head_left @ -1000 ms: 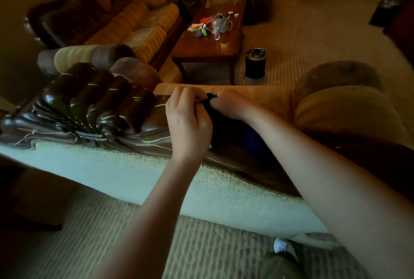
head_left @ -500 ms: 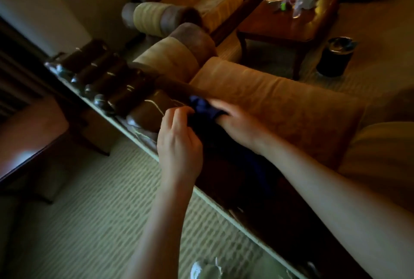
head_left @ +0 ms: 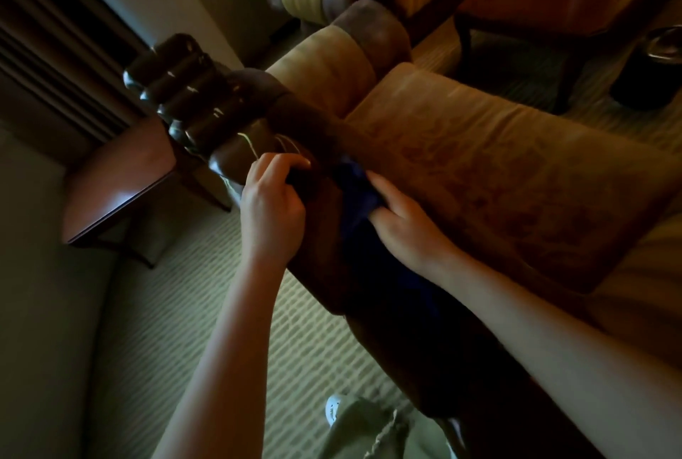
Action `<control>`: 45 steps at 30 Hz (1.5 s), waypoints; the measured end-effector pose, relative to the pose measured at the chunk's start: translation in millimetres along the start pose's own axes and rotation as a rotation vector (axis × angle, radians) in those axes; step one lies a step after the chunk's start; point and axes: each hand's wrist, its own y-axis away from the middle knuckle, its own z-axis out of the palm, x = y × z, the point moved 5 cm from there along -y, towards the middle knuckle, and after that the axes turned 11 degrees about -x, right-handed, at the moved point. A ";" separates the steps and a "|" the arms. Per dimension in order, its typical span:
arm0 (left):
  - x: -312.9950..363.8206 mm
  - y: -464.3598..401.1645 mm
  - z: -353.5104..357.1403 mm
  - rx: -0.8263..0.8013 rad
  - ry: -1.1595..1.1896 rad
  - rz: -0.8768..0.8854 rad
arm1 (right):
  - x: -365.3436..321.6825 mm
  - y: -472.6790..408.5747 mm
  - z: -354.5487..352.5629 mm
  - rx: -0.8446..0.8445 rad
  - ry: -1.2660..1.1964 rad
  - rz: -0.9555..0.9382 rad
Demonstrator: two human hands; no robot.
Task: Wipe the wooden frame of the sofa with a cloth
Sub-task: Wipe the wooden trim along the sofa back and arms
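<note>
Left hand (head_left: 271, 207), fingers curled, grips the dark wooden frame (head_left: 206, 104). Right hand (head_left: 404, 228) clutches the blue cloth (head_left: 356, 196) against the frame, beside the tan cushion (head_left: 498, 167). Carpet (head_left: 184, 311) lies below.

My left hand (head_left: 271, 206) has its fingers curled over. My right hand (head_left: 402, 224) sits just beside it, fingers bent. Both bare forearms reach forward from near.

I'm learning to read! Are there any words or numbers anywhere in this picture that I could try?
None can be read.
The things on the coffee table are too blurred and cut off to show any label.
The blue cloth, the sofa frame and the cushion carry no writing.
</note>
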 end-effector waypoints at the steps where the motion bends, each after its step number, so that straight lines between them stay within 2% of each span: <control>1: -0.4 0.3 -0.3 0.000 -0.002 -0.002 | -8.9 -17.4 1.0 0.000 0.036 -0.013; 5: 0.1 -0.6 -0.3 -0.007 0.002 -0.010 | 3.3 -36.5 -5.4 -0.051 0.030 0.056; 10: 0.2 -1.1 1.2 -0.006 0.021 -0.014 | 19.9 40.1 -8.2 0.041 -0.003 0.069; 13: -0.4 -0.3 1.3 -0.004 0.037 -0.014 | -7.0 34.4 10.0 0.195 0.222 -0.043; 16: -1.3 1.8 -0.2 -0.013 0.042 -0.025 | -35.6 -14.2 28.6 0.161 0.474 -0.136; 19: -0.8 1.0 -2.0 -0.016 0.043 -0.027 | -25.5 -54.0 11.6 0.107 0.316 0.047; 22: -0.4 2.1 -2.4 -0.012 0.054 -0.013 | 12.2 -38.9 -10.8 0.072 0.146 0.237; 24: 0.1 3.6 -3.2 0.007 0.052 -0.001 | 23.2 -2.4 -13.1 0.128 0.133 0.253; 26: -1.2 3.4 -3.1 0.018 0.075 0.005 | 15.1 33.3 -1.6 0.265 0.165 0.179; 29: -1.9 0.6 -1.5 -0.009 0.105 0.025 | -11.5 49.5 25.1 0.505 0.445 0.030; 30: -1.3 -0.4 -1.2 -0.023 0.084 0.052 | -22.7 41.9 35.6 0.528 0.567 -0.027; 33: -3.3 -8.2 -5.5 -0.092 -0.106 0.092 | -47.2 1.8 57.2 0.426 0.864 -0.161; 34: -4.6 -16.0 -10.6 -0.120 -0.164 0.098 | -49.4 -12.4 56.5 0.399 0.898 -0.148; 36: -3.9 -35.4 -23.8 -0.195 -0.203 0.170 | -47.5 -37.2 40.0 0.383 0.819 0.001; 39: -0.2 -58.6 -38.5 -0.319 -0.153 0.381 | -31.6 -56.7 6.4 0.306 0.458 0.339; 41: -5.8 -71.5 -43.2 -0.393 -0.138 0.501 | -30.7 -51.2 2.4 0.353 0.360 0.418; 43: -16.2 -81.5 -40.9 -0.455 -0.152 0.579 | -37.8 -41.4 16.9 0.482 0.549 0.459; 45: -26.6 -86.7 -33.8 -0.500 -0.161 0.647 | -54.7 -34.7 50.0 0.677 0.914 0.413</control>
